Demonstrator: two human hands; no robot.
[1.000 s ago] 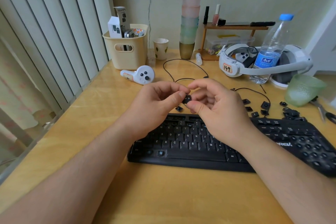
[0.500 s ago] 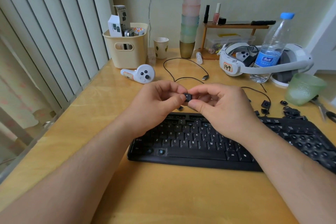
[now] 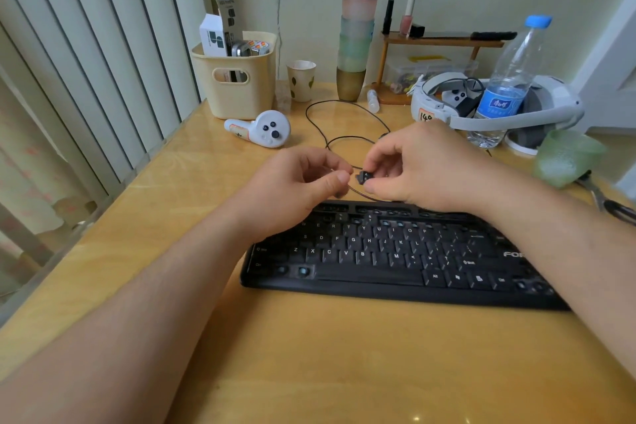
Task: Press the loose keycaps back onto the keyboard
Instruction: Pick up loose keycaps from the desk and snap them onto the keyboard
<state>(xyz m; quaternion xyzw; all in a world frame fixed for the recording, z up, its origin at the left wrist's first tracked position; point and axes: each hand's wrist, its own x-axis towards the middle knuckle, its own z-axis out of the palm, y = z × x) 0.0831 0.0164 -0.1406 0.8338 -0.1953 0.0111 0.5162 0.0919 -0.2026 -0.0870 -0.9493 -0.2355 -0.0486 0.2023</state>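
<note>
A black keyboard [image 3: 378, 251] lies on the wooden desk, with some bare key sockets [image 3: 303, 271] showing in its bottom-left row. Just behind its top edge, my right hand [image 3: 426, 169] pinches a small black keycap [image 3: 363, 178] between thumb and fingertips. My left hand [image 3: 296, 189] is beside it with its fingers curled, the thumb tip a small gap from the keycap. Another loose keycap [image 3: 339, 195] lies on the desk under my left thumb. My right forearm crosses the keyboard's right end and hides the desk behind it.
A thin black cable [image 3: 330, 107] loops behind my hands. A white controller [image 3: 265, 129] and cream basket [image 3: 237, 79] stand back left. A cup stack [image 3: 358, 21], headset [image 3: 499, 110], water bottle [image 3: 509, 79], green glass [image 3: 564, 158] and scissors [image 3: 609, 203] sit right.
Both hands held the keycap together before. Now my left hand has let go and drawn slightly left, while my right hand keeps the keycap.
</note>
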